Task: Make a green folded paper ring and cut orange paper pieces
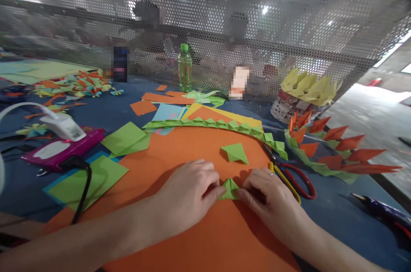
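Note:
Between my two hands a small green folded paper (230,189) lies on a large orange sheet (192,152). My left hand (195,186) pinches its left corner, fingers curled and thumb pressed at the edge. The right corner is pinched by my right hand (269,193), which wears a ring. Just beyond them rests another green folded piece (236,153). A long chain of interlocked green folded paper (205,124) curves across the far side of the orange sheet. Scissors with red and yellow handles (290,178) lie beside my right hand.
Green paper squares (125,139) and a magenta power strip (61,148) with a white charger (66,125) sit at left. A green-capped bottle (185,69) stands behind. Orange-green folded paper (340,148), a yellow-topped paper basket (305,92) and a dark pen-shaped tool (379,208) are at right.

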`<state>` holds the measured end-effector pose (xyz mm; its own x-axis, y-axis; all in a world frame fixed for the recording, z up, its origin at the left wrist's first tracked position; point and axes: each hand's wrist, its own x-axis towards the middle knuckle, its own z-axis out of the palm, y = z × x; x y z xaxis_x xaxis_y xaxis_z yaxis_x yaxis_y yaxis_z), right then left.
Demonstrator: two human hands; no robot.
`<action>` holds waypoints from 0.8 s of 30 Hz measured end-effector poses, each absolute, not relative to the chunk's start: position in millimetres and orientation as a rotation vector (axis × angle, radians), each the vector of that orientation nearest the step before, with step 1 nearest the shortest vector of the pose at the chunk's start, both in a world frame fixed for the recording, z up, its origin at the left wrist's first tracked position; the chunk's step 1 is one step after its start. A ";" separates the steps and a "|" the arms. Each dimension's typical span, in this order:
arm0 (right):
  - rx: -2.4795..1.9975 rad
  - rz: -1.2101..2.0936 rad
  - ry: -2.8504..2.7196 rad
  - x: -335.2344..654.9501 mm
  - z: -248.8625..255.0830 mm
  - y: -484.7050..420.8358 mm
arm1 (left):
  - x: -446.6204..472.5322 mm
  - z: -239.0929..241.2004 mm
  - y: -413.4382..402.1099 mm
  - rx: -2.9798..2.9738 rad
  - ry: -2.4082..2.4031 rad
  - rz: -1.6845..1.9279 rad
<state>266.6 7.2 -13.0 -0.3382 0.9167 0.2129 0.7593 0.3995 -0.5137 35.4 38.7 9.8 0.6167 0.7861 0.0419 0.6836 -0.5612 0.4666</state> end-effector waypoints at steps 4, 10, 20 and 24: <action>-1.439 0.409 -2.190 264.6 -13.8 5.6 | 34.9 6.2 39.3 2.490 1.193 0.356; -1.402 0.470 -2.183 265.4 -13.6 6.2 | 35.6 8.2 38.4 2.442 1.186 0.363; -1.348 0.505 -2.171 267.2 -13.8 6.7 | 36.2 7.4 38.2 2.369 1.137 0.441; -1.356 0.517 -2.177 266.8 -12.7 6.4 | 36.7 4.6 38.5 2.320 1.096 0.458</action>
